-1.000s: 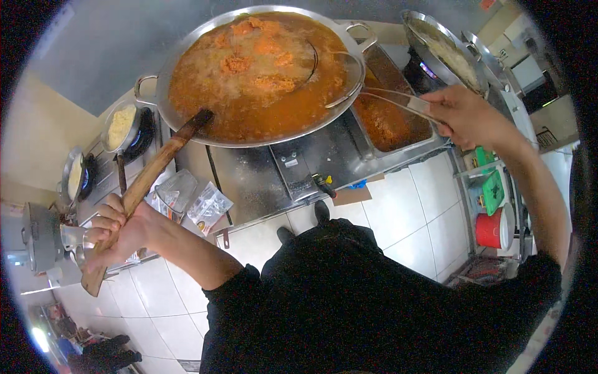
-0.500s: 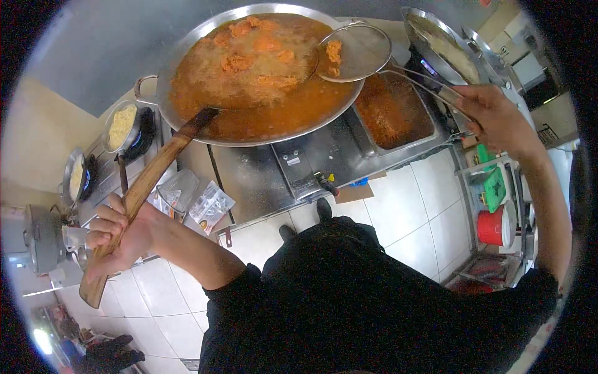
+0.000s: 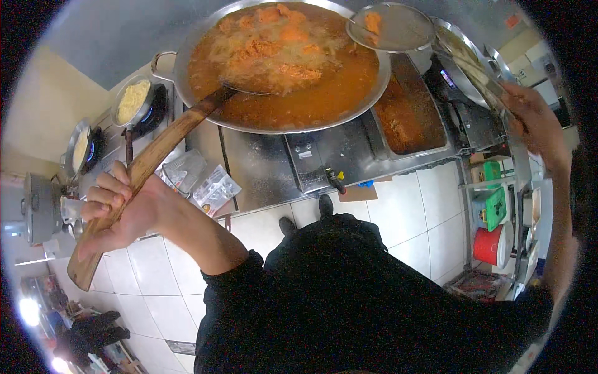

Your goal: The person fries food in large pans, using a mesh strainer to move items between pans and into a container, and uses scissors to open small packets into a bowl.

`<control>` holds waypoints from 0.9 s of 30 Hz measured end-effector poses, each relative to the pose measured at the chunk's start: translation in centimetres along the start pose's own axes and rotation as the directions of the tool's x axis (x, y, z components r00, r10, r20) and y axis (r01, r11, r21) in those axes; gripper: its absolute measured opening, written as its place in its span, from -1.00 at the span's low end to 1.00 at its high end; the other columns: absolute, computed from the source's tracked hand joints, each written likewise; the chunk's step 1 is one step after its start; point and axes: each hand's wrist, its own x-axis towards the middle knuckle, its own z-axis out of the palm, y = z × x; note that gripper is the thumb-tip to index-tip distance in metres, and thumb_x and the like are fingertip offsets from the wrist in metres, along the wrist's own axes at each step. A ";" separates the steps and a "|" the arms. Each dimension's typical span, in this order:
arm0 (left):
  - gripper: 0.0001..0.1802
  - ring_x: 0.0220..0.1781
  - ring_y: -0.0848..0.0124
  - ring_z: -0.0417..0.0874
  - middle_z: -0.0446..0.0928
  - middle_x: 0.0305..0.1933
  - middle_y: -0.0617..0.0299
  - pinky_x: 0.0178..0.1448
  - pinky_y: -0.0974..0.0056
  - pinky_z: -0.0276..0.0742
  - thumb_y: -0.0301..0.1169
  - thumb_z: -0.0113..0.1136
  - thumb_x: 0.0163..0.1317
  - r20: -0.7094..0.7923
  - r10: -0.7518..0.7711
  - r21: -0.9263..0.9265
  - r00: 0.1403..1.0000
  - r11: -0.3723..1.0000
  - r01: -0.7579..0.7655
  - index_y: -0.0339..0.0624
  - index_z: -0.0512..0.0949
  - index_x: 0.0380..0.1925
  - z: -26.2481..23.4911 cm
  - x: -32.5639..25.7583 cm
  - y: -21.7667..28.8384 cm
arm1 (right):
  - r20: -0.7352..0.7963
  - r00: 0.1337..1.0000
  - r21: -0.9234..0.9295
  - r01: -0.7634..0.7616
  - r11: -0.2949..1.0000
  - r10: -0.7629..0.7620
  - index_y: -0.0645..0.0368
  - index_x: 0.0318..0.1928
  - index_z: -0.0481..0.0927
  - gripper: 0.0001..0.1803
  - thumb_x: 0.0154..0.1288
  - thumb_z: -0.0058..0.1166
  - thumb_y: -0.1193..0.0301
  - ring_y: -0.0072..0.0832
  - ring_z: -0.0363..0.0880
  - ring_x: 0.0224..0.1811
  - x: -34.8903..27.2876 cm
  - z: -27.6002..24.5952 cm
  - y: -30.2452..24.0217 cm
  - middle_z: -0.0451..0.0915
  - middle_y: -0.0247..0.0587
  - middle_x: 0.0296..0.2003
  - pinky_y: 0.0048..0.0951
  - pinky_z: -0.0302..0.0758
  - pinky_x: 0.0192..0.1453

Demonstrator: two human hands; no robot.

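Note:
My left hand (image 3: 128, 209) is closed round a long wooden handle (image 3: 159, 149) that slants into a big two-handled pan (image 3: 274, 131) of bubbling orange-brown oil. A thin metal edge shows at the handle's far end; the rest of that tool head is under the oil. Orange fried pieces (image 3: 258, 53) float in the pan, mostly toward its far side. On the right, my right hand (image 3: 532, 118) grips the long handle of a round mesh strainer (image 3: 405, 31). The strainer is over the pan's far right rim, with a small orange fried piece (image 3: 373, 22) in it.
Right of the pan sits a rectangular metal tray (image 3: 416, 151) with orange-brown contents. Two smaller frying pans with pale yellow food, one being the nearer-to-centre pan (image 3: 134, 103), stand over blue flames at left. A red bucket (image 3: 488, 245) and green containers (image 3: 496, 209) fill a right-hand shelf.
My right hand and the strainer have moved right and away, so the strainer covers less of the pan. My left hand keeps its grip on the wooden handle. The whole view has shifted slightly.

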 end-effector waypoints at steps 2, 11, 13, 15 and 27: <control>-0.19 -0.77 0.52 0.11 0.22 -0.78 0.36 -0.65 0.40 0.01 0.49 -0.26 0.23 0.022 0.013 0.016 1.000 1.000 -0.013 -0.02 0.37 -0.70 0.0 0.2 0.7 | 0.032 0.997 -0.152 0.069 0.986 -0.065 0.13 0.21 0.47 -0.59 0.42 0.04 0.29 -0.29 0.45 -0.12 2.7 0.4 -3.5 0.51 -0.12 -0.06 -0.35 0.40 -0.03; -0.21 -0.82 0.54 0.11 0.16 -0.83 0.37 -0.70 0.45 -0.03 0.48 -0.22 0.23 -0.128 -0.027 0.069 0.991 0.997 0.036 0.03 0.34 -0.78 2.7 0.7 -0.5 | -0.242 0.942 -0.077 0.219 0.973 -0.231 0.09 0.10 0.60 -0.68 0.41 0.07 0.31 0.08 0.61 -0.28 7.3 3.1 -11.8 0.61 0.20 -0.28 -0.06 0.51 -0.17; -0.22 -0.83 0.56 0.10 0.14 -0.85 0.39 -0.70 0.47 -0.02 0.48 -0.19 0.22 -0.200 -0.042 0.070 0.979 0.996 0.056 0.06 0.30 -0.80 3.4 1.0 -0.6 | -0.263 0.941 -0.082 0.196 0.977 -0.211 0.13 0.03 0.62 -0.72 0.40 0.04 0.34 0.11 0.61 -0.24 7.3 2.9 -13.4 0.62 0.20 -0.29 0.00 0.52 -0.11; -0.23 -0.83 0.56 0.09 0.13 -0.85 0.40 -0.70 0.48 -0.03 0.49 -0.18 0.21 -0.218 -0.017 0.122 0.976 0.992 0.045 0.08 0.29 -0.81 3.9 1.2 -0.7 | -0.314 0.931 -0.060 0.178 0.982 -0.188 0.23 -0.10 0.66 -0.74 0.38 -0.03 0.38 0.10 0.62 -0.14 7.0 2.7 -14.6 0.64 0.19 -0.27 0.02 0.53 0.01; -0.23 -0.81 0.56 0.06 0.11 -0.85 0.41 -0.70 0.47 -0.05 0.48 -0.17 0.21 -0.193 -0.046 0.056 0.980 0.997 0.058 0.08 0.26 -0.81 1.7 1.6 -0.7 | -0.158 0.937 -0.017 0.314 0.949 -0.313 0.20 0.07 0.59 -0.65 0.42 -0.03 0.28 -0.08 0.57 -0.45 12.9 12.3 -2.6 0.60 -0.02 -0.47 -0.19 0.50 -0.32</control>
